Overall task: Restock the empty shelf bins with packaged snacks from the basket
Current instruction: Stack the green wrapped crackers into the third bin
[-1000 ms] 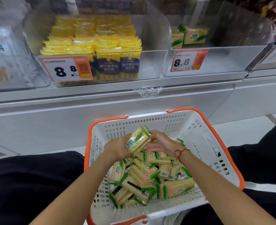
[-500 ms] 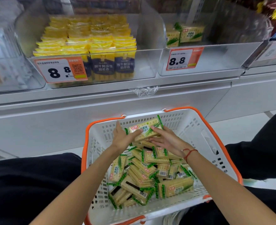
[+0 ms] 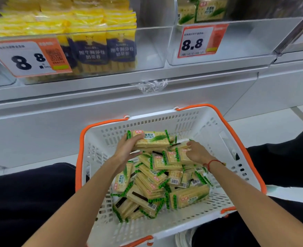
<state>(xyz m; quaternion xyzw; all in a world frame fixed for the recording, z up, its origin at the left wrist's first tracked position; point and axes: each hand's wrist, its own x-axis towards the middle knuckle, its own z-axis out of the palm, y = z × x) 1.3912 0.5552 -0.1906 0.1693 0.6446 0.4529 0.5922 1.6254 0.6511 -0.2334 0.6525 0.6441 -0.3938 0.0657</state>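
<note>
A white basket [image 3: 218,132] with an orange rim rests between my knees, holding several green-trimmed cracker packets [image 3: 156,182]. My left hand [image 3: 127,150] grips a stack of cracker packets [image 3: 153,139] raised at the far side of the basket. My right hand [image 3: 198,151] lies on the pile to the right, fingers curled on another packet [image 3: 178,155]; whether it grips that packet is unclear. The clear shelf bin [image 3: 245,41] at upper right, with an 8.8 price tag [image 3: 199,41], holds two of the same cracker packets [image 3: 202,10] at its back left.
The bin to the left [image 3: 150,49] is packed with yellow and blue snack bags [image 3: 93,32] behind an 8.8 tag [image 3: 27,57]. A crumpled clear plastic scrap [image 3: 150,85] hangs on the shelf edge above the basket. My dark trouser legs flank the basket.
The camera has come closer to the shelf and basket. My left hand has taken the raised packets alone; my right hand has dropped away to the pile on the right.
</note>
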